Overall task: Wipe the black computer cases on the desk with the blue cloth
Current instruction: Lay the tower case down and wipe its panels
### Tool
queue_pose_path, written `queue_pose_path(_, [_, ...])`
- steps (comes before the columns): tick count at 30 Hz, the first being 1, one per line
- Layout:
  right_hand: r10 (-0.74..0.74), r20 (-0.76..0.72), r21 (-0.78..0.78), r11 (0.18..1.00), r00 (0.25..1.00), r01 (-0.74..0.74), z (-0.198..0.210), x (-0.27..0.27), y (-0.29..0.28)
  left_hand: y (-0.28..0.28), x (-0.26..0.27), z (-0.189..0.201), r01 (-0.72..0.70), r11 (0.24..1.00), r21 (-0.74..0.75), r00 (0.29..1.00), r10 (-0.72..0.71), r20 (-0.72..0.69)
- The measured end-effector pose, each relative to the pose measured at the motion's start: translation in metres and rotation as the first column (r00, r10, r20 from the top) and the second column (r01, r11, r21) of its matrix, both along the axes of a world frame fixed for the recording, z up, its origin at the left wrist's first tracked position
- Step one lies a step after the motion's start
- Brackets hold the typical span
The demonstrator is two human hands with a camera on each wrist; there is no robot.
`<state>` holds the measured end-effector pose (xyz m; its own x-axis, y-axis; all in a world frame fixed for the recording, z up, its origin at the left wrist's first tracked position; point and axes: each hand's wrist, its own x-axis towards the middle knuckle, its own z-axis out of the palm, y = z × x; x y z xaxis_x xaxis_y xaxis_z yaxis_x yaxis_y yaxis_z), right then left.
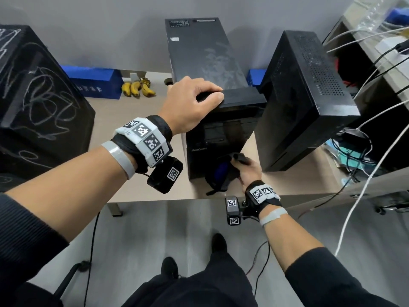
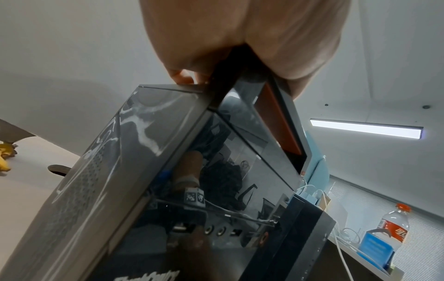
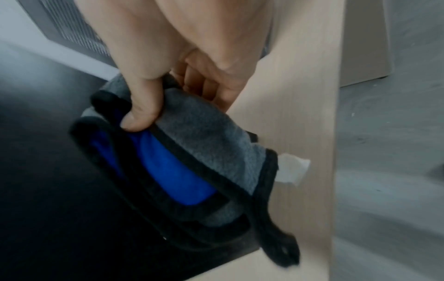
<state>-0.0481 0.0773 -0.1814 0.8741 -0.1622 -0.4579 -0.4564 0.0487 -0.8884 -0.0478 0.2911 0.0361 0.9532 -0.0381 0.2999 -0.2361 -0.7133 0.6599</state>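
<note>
Honestly, with my left hand (image 1: 190,103) curled over the middle case's (image 1: 212,69) top and my right hand (image 1: 247,171) pinching the blue cloth (image 1: 221,171) at six o'clock, hard wiping could tip it toward the case (image 1: 307,96) at three o'clock.

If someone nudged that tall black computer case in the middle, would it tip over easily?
Possibly: the middle case stands tall and narrow on the desk, and the left hand grips its top front edge, perhaps to steady it. It looks rigid.

Black case (image 1: 208,63) with grey smears — blue-and-grey cloth (image 3: 192,161), black-edged
</note>
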Motion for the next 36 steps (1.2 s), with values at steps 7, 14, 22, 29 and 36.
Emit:
queue_pose_path(7, [0.183, -0.167, -0.419, 0.876, 0.969, -0.238, -0.032, -0.003, -0.002, 0.001, 0.001, -0.006, 0.006, 0.999, 0.035, 0.999, -0.007, 0.031])
queue_pose_path(14, [0.177, -0.432, -0.432, 0.82, 0.884, -0.375, -0.02, -0.012, 0.031, 0.001, 0.002, -0.005, 0.037, 0.998, 0.048, 0.996, -0.041, 0.082])
queue_pose_path(22, [0.384, -0.54, -0.128, 0.842, 0.749, -0.525, -0.032, -0.037, 0.092, 0.002, 0.001, -0.005, 0.057, 0.997, 0.058, 0.994, -0.063, 0.091])
queue_pose_path(29, [0.266, -0.391, -0.301, 0.868, 0.881, -0.395, -0.005, -0.024, 0.046, 0.001, -0.002, -0.001, 0.075, 0.994, 0.079, 0.994, -0.081, 0.071])
queue_pose_path(36, [-0.005, -0.436, 0.214, 0.971, 0.9, 0.109, 0.03, -0.014, 0.039, -0.001, -0.002, 0.001, 0.066, 0.997, 0.046, 0.997, -0.069, 0.047])
